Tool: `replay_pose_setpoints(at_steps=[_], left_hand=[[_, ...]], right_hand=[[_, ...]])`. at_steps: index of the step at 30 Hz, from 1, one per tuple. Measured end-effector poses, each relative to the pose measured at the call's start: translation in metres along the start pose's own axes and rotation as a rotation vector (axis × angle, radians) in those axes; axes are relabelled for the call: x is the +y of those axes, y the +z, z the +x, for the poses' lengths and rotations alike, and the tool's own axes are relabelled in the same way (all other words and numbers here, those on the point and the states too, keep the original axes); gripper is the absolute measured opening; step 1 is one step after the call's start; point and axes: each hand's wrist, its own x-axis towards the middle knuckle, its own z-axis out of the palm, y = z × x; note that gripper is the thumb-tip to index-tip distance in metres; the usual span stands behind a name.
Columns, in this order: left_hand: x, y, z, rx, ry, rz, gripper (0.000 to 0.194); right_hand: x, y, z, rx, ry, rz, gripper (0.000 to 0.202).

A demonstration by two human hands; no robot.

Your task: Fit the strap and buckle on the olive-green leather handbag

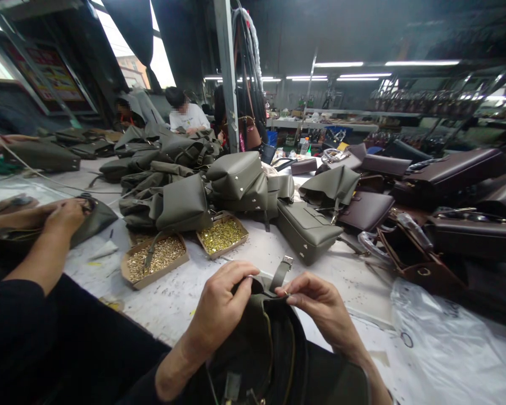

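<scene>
An open olive-green leather bag (253, 349) with a dark lining and zip lies against me at the bottom centre. My left hand (219, 309) is closed on its upper rim, thumb and fingers on either side of the edge. A short strap with a buckle (281, 271) stands up from that rim between my hands. At the rim's right part, my right hand (320, 304) pinches with thumb and forefinger. A tiny shiny metal piece (286, 293) shows at those fingertips; its exact kind is too small to tell.
Cardboard trays of small metal fasteners, one gold-toned (160, 254) and one yellower (221, 235), stand ahead. Olive bags (184, 202) pile up behind them, brown bags (455, 174) to the right. Clear plastic (442, 337) lies at right. A co-worker's hand (65, 216) handles a bag at left.
</scene>
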Motion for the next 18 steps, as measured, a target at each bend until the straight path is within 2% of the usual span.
replay_pose_setpoints(at_steps=[2, 5, 9, 11, 15, 18], left_hand=[[-0.004, 0.0, 0.003, -0.084, 0.008, 0.065, 0.033], [-0.005, -0.005, 0.009, -0.315, -0.03, 0.082, 0.042], [0.004, -0.017, 0.025, -0.596, 0.034, 0.19, 0.044], [0.009, -0.017, 0.034, -0.697, 0.108, 0.262, 0.037], [0.009, -0.004, 0.049, -0.79, 0.258, 0.408, 0.012], [0.002, 0.006, 0.052, -0.78, 0.309, 0.286, 0.013]], right_hand=[[-0.006, -0.001, -0.001, -0.064, -0.006, -0.02, 0.018], [-0.02, -0.006, -0.005, -0.195, 0.003, -0.08, 0.014], [-0.047, -0.004, -0.009, -0.377, 0.03, -0.295, 0.011], [-0.059, 0.002, -0.009, -0.456, 0.038, -0.43, 0.011], [-0.078, 0.02, -0.009, -0.562, 0.06, -0.601, 0.008], [-0.087, 0.037, -0.009, -0.64, 0.048, -0.706, 0.01]])
